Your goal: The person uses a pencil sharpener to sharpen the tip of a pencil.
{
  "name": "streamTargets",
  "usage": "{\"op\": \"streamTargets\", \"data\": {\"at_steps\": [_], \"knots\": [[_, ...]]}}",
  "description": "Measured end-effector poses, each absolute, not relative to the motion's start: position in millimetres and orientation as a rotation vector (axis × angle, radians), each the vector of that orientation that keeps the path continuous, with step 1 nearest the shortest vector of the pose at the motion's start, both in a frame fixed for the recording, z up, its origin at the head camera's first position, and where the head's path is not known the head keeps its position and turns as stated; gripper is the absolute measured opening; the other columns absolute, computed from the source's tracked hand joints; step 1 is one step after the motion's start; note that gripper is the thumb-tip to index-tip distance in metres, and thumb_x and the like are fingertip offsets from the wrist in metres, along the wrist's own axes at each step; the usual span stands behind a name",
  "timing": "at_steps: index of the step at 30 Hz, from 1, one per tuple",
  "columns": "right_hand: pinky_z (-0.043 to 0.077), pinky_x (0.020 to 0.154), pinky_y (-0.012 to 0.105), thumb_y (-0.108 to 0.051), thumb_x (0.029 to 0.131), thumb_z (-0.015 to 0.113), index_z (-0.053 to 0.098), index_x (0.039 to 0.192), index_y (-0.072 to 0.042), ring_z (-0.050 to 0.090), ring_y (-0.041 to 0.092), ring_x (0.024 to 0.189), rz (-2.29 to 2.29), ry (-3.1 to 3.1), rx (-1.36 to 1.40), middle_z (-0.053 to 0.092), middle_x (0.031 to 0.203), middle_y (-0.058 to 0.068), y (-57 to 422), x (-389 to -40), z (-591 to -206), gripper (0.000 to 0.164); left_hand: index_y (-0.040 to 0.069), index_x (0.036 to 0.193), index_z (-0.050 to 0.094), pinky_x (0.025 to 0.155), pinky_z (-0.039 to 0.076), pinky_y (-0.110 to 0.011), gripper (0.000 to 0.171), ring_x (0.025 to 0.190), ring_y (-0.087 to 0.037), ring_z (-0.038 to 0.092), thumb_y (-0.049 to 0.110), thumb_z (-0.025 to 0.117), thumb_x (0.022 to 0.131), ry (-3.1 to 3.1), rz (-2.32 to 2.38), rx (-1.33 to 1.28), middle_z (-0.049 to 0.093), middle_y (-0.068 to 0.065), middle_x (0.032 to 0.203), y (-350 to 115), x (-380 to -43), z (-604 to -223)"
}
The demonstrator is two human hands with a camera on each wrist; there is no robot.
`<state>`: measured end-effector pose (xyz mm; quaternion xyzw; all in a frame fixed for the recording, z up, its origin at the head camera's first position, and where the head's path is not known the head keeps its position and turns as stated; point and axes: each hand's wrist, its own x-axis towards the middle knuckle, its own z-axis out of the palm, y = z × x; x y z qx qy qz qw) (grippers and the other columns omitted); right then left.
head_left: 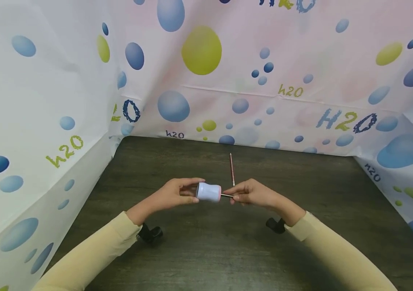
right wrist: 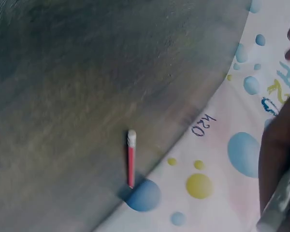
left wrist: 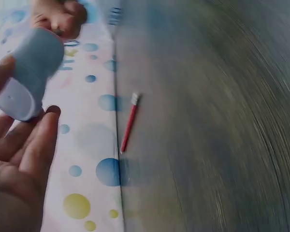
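My left hand (head_left: 173,193) holds a pale lavender pencil sharpener (head_left: 209,192), tipped on its side above the table, between thumb and fingers. Its pink-rimmed end faces my right hand (head_left: 251,192), which pinches a thin dark pencil (head_left: 227,195) that runs into that end. In the left wrist view the sharpener (left wrist: 38,58) turns its pale round base toward the left palm. Beyond the hands a red pencil (head_left: 232,169) with a white end lies on the table. The right wrist view shows this red pencil (right wrist: 131,162) too, but the sharpener is out of sight there.
The dark wooden table (head_left: 301,194) is backed and flanked by white sheeting (head_left: 64,60) printed with blue and green dots. Black camera mounts (head_left: 150,233) hang under both wrists.
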<state>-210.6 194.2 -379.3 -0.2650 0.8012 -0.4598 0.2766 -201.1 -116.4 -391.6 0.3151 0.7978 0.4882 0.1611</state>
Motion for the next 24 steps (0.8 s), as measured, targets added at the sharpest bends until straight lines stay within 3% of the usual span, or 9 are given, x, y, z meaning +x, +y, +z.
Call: {"op": "streamTargets", "data": {"at_steps": [2, 4, 6, 9, 11, 14, 19, 24], "knots": [[0.040, 0.057, 0.021, -0.005, 0.103, 0.056, 0.064, 0.135, 0.005, 0.049, 0.003, 0.062, -1.185, 2.311, -0.770, 0.076, 0.105, 0.023, 192, -207, -379, 0.033, 0.000, 0.159, 0.032, 0.108, 0.055, -0.045, 0.073, 0.139, -0.045, 0.052, 0.018, 0.069, 0.099, 2.133, 1.527, 0.780, 0.042, -0.030, 0.158, -119, -205, -390], [0.042, 0.057, 0.021, -0.002, 0.101, 0.058, 0.068, 0.132, 0.001, 0.056, 0.006, 0.065, -1.098, 2.506, -0.866, 0.076, 0.111, 0.026, 189, -203, -379, 0.032, 0.002, 0.162, 0.024, 0.111, 0.053, -0.049, 0.076, 0.142, -0.044, 0.050, 0.028, 0.064, 0.102, 2.037, 1.601, 0.648, 0.038, -0.029, 0.161, -120, -209, -390], [0.046, 0.059, 0.022, 0.002, 0.098, 0.061, 0.072, 0.127, -0.002, 0.065, 0.011, 0.071, -0.966, 2.724, -0.998, 0.078, 0.107, 0.021, 187, -199, -381, 0.031, 0.002, 0.162, 0.026, 0.110, 0.054, -0.048, 0.075, 0.135, -0.037, 0.060, 0.040, 0.057, 0.105, 1.985, 1.612, 0.498, 0.045, -0.028, 0.157, -121, -211, -389], [0.051, 0.060, 0.025, 0.008, 0.091, 0.067, 0.077, 0.120, -0.005, 0.069, 0.019, 0.077, -0.774, 3.005, -1.223, 0.079, 0.099, 0.012, 184, -194, -384, 0.033, -0.006, 0.154, 0.037, 0.100, 0.060, -0.038, 0.073, 0.110, -0.022, 0.075, 0.050, 0.046, 0.107, 1.912, 1.586, 0.336, 0.061, -0.028, 0.141, -119, -212, -391], [0.054, 0.063, 0.026, 0.013, 0.086, 0.070, 0.079, 0.114, -0.006, 0.070, 0.020, 0.080, -0.703, 3.112, -1.360, 0.079, 0.096, 0.009, 183, -192, -386, 0.035, -0.010, 0.148, 0.045, 0.092, 0.063, -0.032, 0.067, 0.096, -0.012, 0.076, 0.044, 0.046, 0.109, 1.853, 1.586, 0.268, 0.070, -0.025, 0.129, -117, -212, -394], [0.051, 0.059, 0.023, 0.020, 0.079, 0.071, 0.080, 0.110, -0.006, 0.068, 0.020, 0.079, -0.680, 3.150, -1.501, 0.080, 0.096, 0.008, 180, -189, -388, 0.042, -0.014, 0.142, 0.050, 0.083, 0.064, -0.025, 0.057, 0.088, -0.007, 0.076, 0.032, 0.049, 0.110, 1.804, 1.618, 0.227, 0.076, -0.021, 0.118, -116, -210, -396], [0.053, 0.060, 0.024, 0.030, 0.074, 0.064, 0.080, 0.112, -0.004, 0.071, 0.021, 0.081, -0.679, 3.117, -1.509, 0.081, 0.098, 0.010, 175, -188, -388, 0.053, -0.014, 0.141, 0.052, 0.083, 0.064, -0.027, 0.049, 0.095, -0.014, 0.077, 0.020, 0.057, 0.107, 1.922, 1.636, 0.235, 0.072, -0.027, 0.124, -115, -207, -397], [0.063, 0.072, 0.030, 0.024, 0.084, 0.059, 0.076, 0.119, -0.002, 0.077, 0.024, 0.088, -0.819, 2.966, -1.258, 0.080, 0.104, 0.014, 174, -191, -384, 0.047, -0.012, 0.140, 0.056, 0.093, 0.063, -0.043, 0.047, 0.116, -0.033, 0.072, 0.012, 0.066, 0.100, 2.204, 1.589, 0.357, 0.065, -0.030, 0.133, -112, -205, -393]]}}
